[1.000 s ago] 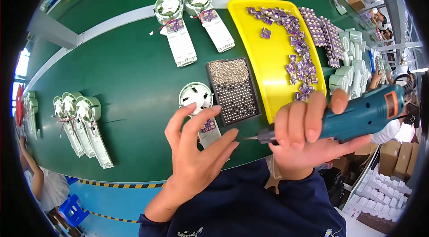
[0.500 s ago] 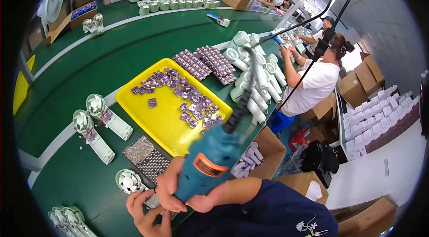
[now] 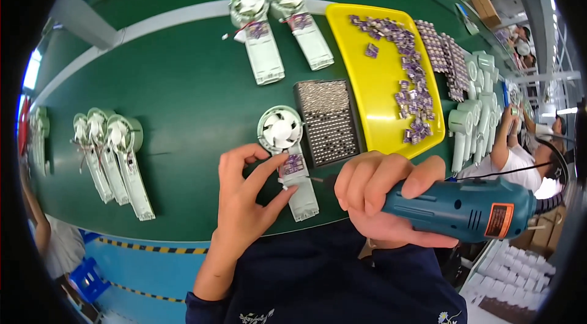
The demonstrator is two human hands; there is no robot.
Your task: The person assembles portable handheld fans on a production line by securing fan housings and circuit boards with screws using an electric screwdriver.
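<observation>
On the bench before me lies a half-open pale green handheld fan with white blades and a small purple circuit board in its handle. My left hand steadies it, index finger and thumb curled against the handle on either side of the board. In my right hand is a teal electric screwdriver, held sideways. Its bit points left toward the fan's handle; whether the tip touches anything is hard to see. Beside the fan sits a black screw tray with rows of small screws.
A yellow tray of loose purple boards stands right of the screw tray, with stacked board panels beyond it. Two open fans lie farther back, several more at left. Green fan housings are piled at right, near a co-worker.
The view has swung toward the left part of the bench. The screwdriver has tipped from upright to lying sideways, bit toward the fan. My left hand is now spread around the board.
</observation>
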